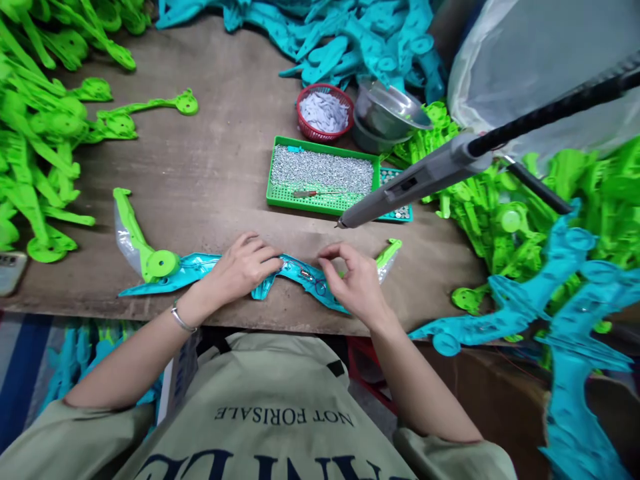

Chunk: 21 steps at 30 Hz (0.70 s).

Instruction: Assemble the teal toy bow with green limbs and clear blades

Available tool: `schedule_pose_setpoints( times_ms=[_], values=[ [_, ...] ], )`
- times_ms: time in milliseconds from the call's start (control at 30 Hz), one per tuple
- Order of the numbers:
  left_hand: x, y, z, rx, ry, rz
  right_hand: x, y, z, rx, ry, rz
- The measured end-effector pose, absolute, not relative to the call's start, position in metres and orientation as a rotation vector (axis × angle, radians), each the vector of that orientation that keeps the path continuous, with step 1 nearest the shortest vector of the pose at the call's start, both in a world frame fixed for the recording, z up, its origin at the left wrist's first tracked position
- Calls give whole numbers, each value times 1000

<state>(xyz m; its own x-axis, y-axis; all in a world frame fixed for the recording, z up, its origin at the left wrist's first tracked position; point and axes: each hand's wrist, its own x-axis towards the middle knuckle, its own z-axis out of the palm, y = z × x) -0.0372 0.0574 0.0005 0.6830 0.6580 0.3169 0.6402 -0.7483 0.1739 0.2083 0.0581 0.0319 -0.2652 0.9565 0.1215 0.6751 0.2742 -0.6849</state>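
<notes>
- The left hand (250, 262) lies palm down over the middle of the teal shell (293, 268), its fingers bent and close together, fingertips at the shell; whether they grip it or only rest there, I cannot tell
- The right hand (356, 279) is half curled at the shell's right part, thumb and forefinger curved towards each other; I cannot tell whether they pinch something thin
- One teal shell lies lengthwise along the near edge of the table (215, 147), directly before the person, with thin wiring (320, 287) showing inside it between the hands
- Two green arms show at its ends, one on the left (163, 263) and one partly behind the right hand (389, 252), each with clear plastic
- One green tray (320, 203) of small metal pieces stands beyond, with one screwdriver (306, 194) in it
- One red basket (325, 135) of pale pieces and one metal bowl (395, 110) stand behind the tray
- One power screwdriver (415, 180) hangs with its tip above the tray's near right corner
- One bracelet (182, 317) circles the left wrist
</notes>
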Motion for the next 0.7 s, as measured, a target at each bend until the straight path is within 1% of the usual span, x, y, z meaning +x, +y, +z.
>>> schedule_pose_setpoints(
  times_ms=[300,400,567,700],
  values=[
    [-40,65,9,2923,914,446,202,39,25,-1410,-2230,593],
    [-39,67,8,2862,912,474,196,35,19,-1411,-2248,559],
    [-34,71,8,2795,921,426,188,34,10,-1475,-2256,480],
    [-31,70,8,2779,914,421,186,33,8,-1476,-2213,519]
  ],
)
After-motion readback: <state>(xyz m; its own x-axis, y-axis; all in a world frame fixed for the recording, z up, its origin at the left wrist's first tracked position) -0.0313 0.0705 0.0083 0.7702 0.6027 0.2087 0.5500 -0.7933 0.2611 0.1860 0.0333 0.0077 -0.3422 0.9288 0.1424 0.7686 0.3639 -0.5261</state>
